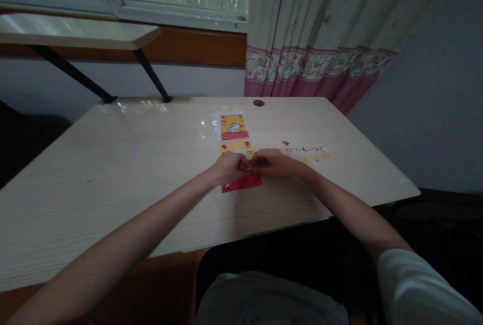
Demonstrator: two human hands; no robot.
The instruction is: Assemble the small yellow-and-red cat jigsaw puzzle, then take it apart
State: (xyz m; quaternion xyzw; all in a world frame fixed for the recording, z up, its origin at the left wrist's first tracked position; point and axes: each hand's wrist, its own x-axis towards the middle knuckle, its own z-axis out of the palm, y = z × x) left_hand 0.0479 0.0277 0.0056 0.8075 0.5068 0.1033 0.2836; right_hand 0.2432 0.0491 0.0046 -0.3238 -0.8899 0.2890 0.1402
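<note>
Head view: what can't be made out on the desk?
Head view, all of it:
Middle of the lower yellow-and-red sheet: covered by the left hand and right hand.
Anything pinched between the hands: too small, partly hidden by fingers.
Count and outlines of the loose pieces: too small, blurred.
Shelf's left end: cut by the frame edge.

no readable text, no legible label, brand or number; small marks on picture card (234, 126) unclear

Top: grey, plain, dim-lit cloth (267, 299), beyond the near edge of the table (113, 169). Right sleeve (426, 285): short, loose, pale grey, softly creased. Left forearm (151, 219), right forearm (347, 204): bare, slim, tapering to the wrists. Left hand (230, 166), right hand (278, 162): bare.
</note>
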